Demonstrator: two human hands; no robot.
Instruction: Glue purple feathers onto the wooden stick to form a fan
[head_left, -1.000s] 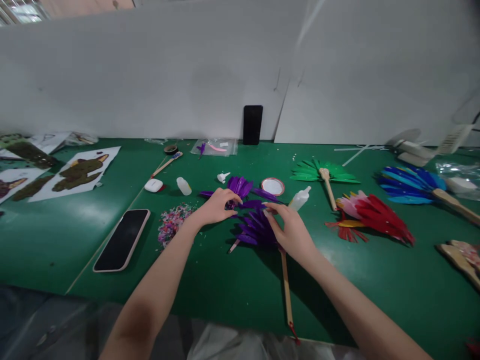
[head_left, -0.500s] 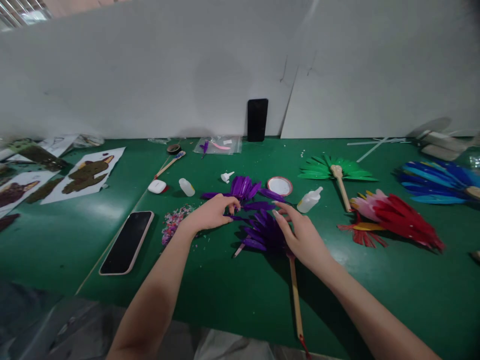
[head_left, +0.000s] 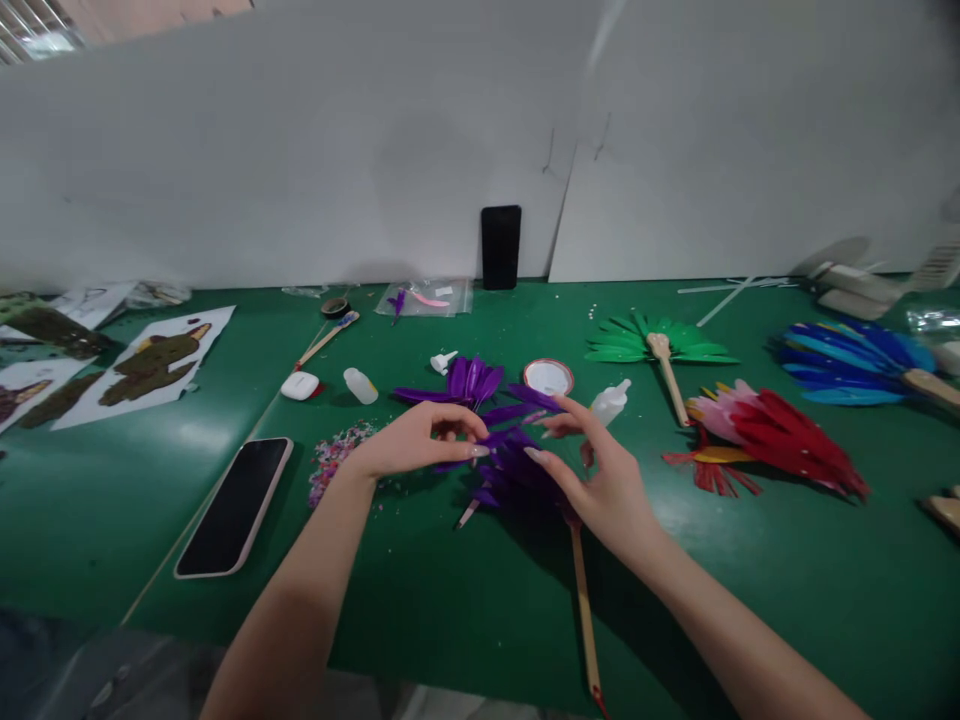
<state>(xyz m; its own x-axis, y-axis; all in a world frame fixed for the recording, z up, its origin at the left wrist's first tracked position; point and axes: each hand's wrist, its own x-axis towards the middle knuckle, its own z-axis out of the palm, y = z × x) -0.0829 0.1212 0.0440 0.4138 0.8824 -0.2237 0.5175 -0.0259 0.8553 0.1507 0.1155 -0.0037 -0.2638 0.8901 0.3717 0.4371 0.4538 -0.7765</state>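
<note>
My left hand [head_left: 427, 437] is pinched, thumb and forefinger closed on a purple feather [head_left: 498, 438] over the middle of the table. Opposite it, my right hand [head_left: 600, 470] has thumb and forefinger apart, close above a purple feather fan [head_left: 521, 480]. The fan's wooden handle [head_left: 585, 610] points toward the table's front edge. Behind my hands lies a bunch of loose purple feathers [head_left: 472, 380], with a single one [head_left: 534, 397] near my right forefinger. Part of the fan is hidden under my right hand.
White glue bottles [head_left: 360, 386] [head_left: 611, 402] flank the feathers, with a round lid [head_left: 548, 377] between. Left lie a phone [head_left: 236, 508], an earbud case [head_left: 300, 385] and coloured bits [head_left: 334, 460]. Green [head_left: 660, 345], red [head_left: 787, 440] and blue [head_left: 847, 365] feather pieces lie right.
My left hand has moved right toward my right hand, bringing the fingertips closer over the purple fan. The camera view has shifted slightly.
</note>
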